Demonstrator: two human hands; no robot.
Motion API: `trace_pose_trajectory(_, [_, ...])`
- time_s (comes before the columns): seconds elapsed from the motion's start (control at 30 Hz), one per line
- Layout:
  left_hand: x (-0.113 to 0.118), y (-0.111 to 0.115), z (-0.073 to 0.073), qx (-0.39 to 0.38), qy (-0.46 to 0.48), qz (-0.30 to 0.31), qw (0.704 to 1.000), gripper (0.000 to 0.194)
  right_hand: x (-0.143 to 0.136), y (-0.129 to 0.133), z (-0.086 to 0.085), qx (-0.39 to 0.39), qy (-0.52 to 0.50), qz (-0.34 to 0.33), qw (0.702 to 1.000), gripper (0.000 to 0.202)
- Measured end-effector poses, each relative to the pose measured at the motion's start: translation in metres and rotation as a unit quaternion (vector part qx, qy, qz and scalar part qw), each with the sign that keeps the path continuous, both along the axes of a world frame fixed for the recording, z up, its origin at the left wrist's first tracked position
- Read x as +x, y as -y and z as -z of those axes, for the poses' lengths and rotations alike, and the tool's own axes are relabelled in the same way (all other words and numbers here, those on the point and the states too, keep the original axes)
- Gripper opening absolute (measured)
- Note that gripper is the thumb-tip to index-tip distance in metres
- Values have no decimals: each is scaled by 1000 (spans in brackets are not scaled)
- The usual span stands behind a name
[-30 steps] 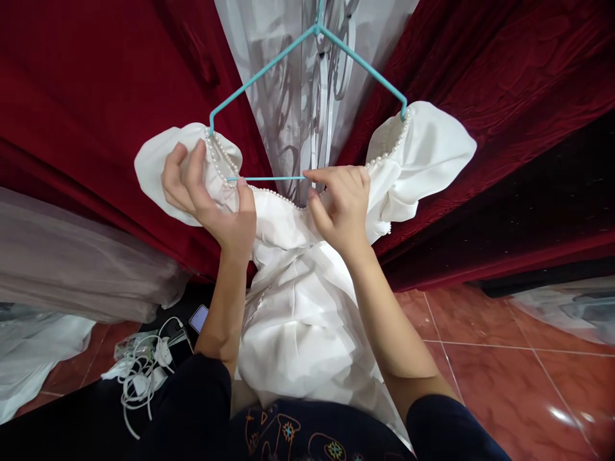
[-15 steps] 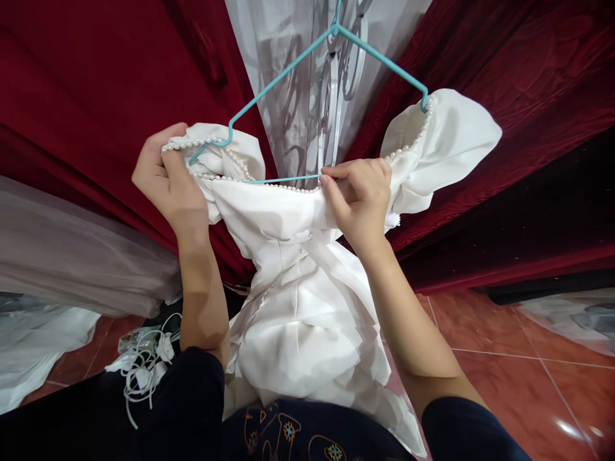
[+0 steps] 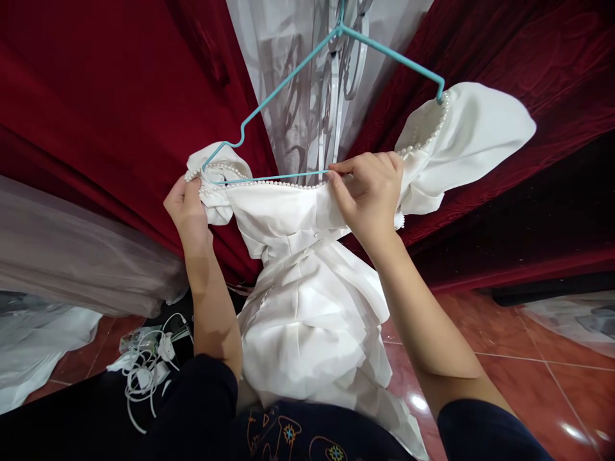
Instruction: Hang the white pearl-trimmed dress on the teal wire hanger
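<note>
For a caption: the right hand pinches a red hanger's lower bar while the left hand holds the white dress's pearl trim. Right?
The hanger is turquoise, not red, as the head view shows; the right hand pinches its lower bar while the left hand holds the pearl trim of the white dress.

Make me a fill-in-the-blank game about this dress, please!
1. The right hand pinches the bottom bar of a blue ____.
2. The left hand holds the dress by its puffy ____.
3. The dress is colored ____.
4. Tangled cables lie on the picture's ____ side.

Missing words: hanger; sleeve; white; left.
</note>
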State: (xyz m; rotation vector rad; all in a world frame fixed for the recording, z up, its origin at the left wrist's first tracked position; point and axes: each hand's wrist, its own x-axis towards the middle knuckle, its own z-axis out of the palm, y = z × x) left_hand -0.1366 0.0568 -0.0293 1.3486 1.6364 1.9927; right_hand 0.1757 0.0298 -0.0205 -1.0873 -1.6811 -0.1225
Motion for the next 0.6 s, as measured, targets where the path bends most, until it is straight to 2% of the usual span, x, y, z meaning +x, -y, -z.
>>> trace_pose_trajectory(0.17, [7,33,2,-55,-34,56,996,12,-5,2,1,6,-13,-11,1000,32])
trace_pose_trajectory(0.23, [17,43,-3,-32,-82,92,992,15,-6,1,2,11,-10,-4,1000,31])
trace_pose_trajectory(0.3, [31,53,-9,21,-158,109,981,22,-8,0,2,18,-7,1,1000,30])
trace_pose_trajectory(0.37, [46,62,-12,101,-211,64,970,22,-8,1,1,32,-12,-7,999,29])
trace_pose_trajectory(0.47, [68,75,-10,187,-230,-36,954,13,-9,7,-1,47,-29,-31,998,25])
trace_pose_trajectory(0.6, [92,89,-5,196,-263,-79,942,13,-8,15,-2,36,-27,-19,999,24])
